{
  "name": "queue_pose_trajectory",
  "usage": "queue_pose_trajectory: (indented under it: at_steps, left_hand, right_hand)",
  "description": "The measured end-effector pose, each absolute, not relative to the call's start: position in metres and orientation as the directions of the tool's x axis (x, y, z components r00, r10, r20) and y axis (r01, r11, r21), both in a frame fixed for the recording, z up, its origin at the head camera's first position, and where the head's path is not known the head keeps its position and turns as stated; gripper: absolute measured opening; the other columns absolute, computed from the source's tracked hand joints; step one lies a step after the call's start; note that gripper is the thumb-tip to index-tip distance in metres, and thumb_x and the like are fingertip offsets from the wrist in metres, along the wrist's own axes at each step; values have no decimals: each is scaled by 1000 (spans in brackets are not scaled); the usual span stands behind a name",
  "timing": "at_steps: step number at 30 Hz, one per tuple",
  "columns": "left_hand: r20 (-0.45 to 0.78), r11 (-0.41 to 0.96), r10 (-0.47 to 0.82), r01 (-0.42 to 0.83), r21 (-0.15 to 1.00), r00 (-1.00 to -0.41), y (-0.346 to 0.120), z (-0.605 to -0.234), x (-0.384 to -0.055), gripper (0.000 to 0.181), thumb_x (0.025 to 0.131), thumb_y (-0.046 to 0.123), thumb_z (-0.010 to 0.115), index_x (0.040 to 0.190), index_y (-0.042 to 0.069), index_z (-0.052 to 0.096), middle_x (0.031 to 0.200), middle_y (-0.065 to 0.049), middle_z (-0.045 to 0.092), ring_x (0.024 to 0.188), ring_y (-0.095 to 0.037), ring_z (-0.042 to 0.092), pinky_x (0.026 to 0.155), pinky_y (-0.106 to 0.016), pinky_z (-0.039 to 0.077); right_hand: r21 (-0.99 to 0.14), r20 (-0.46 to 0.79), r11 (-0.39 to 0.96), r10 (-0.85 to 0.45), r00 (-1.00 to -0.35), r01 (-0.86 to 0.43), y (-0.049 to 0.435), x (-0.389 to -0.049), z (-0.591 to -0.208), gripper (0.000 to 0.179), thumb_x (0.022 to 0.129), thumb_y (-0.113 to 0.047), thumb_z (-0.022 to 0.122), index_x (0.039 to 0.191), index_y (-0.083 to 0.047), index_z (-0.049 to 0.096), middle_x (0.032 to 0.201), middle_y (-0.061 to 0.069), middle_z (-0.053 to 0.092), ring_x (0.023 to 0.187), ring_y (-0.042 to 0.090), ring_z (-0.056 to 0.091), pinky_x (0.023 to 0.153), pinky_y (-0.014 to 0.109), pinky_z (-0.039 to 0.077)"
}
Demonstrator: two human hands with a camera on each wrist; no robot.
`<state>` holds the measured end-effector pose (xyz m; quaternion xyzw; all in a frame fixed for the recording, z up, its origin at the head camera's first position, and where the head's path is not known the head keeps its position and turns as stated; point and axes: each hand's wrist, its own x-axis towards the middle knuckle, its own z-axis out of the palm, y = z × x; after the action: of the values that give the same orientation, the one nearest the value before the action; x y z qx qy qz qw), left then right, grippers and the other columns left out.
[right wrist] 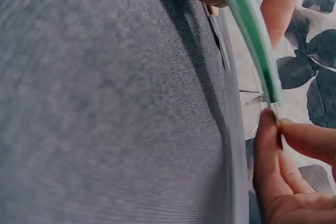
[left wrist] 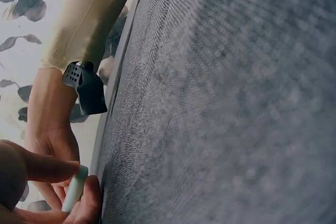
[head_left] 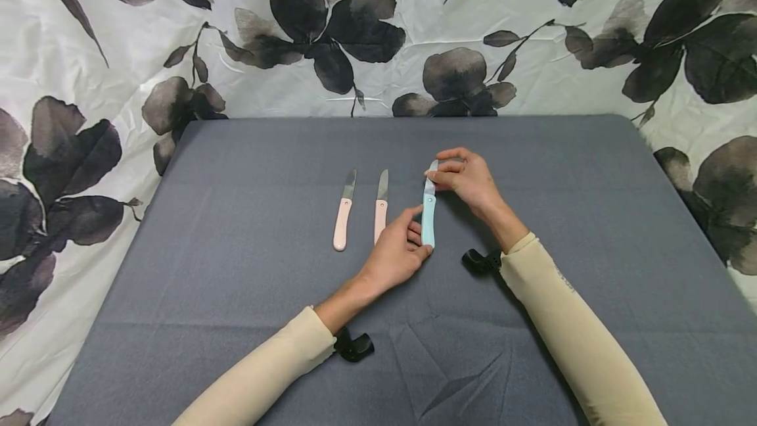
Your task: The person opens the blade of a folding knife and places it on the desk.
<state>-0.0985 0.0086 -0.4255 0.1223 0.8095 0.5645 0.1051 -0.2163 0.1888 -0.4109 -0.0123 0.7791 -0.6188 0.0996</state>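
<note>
A small knife with a light blue handle (head_left: 428,222) is held by both hands above the grey table. My left hand (head_left: 397,252) grips the handle near its butt end, and in the left wrist view the fingers (left wrist: 50,167) lie on both sides of it. My right hand (head_left: 470,183) pinches the blade between thumb and fingers, as the right wrist view also shows at the fingers (right wrist: 268,145). To the left lie two knives with pink handles, blades pointing away: one fully visible (head_left: 341,223), the other (head_left: 381,210) partly hidden behind my left hand.
A grey cloth-covered table (head_left: 236,281) spreads under the hands, creased near the front. Behind it hangs a white floral cloth (head_left: 414,12). Black wrist mounts (head_left: 355,347) stick out from both cream sleeves (head_left: 568,321).
</note>
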Motion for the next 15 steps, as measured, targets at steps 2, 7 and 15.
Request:
queue_pose_trajectory:
  at_steps: [2, 7, 15]
  left_hand:
    - [-35, 363, 319, 88, 928, -947, 9, -425, -99, 75, 91, -5, 73, 157, 1, 39, 115, -18, 62, 86, -14, 63, 75, -19, 54]
    - [-3, 489, 297, 150, 859, -955, 10, -424, -103, 72, 88, 1, 80, 150, -2, 46, 112, -17, 62, 89, -19, 64, 75, -20, 53]
    - [39, 622, 281, 212, 754, -959, 13, -419, -104, 58, 87, 8, 84, 139, -1, 59, 111, -16, 63, 94, -24, 64, 81, -26, 53]
  right_hand:
    - [-953, -156, 284, -145, -977, 110, 187, -217, -410, 52, 97, -10, 74, 142, 5, 51, 115, 18, 76, 82, 6, 73, 79, 27, 63]
    - [-923, -173, 369, -145, -974, 109, 185, -220, -406, 51, 97, -12, 74, 140, 4, 53, 123, 27, 72, 74, 4, 73, 79, 30, 63]
    - [-873, -151, 486, -189, -970, 41, 189, -223, -406, 47, 97, -8, 71, 140, 4, 57, 124, 24, 65, 88, 11, 67, 78, 24, 61]
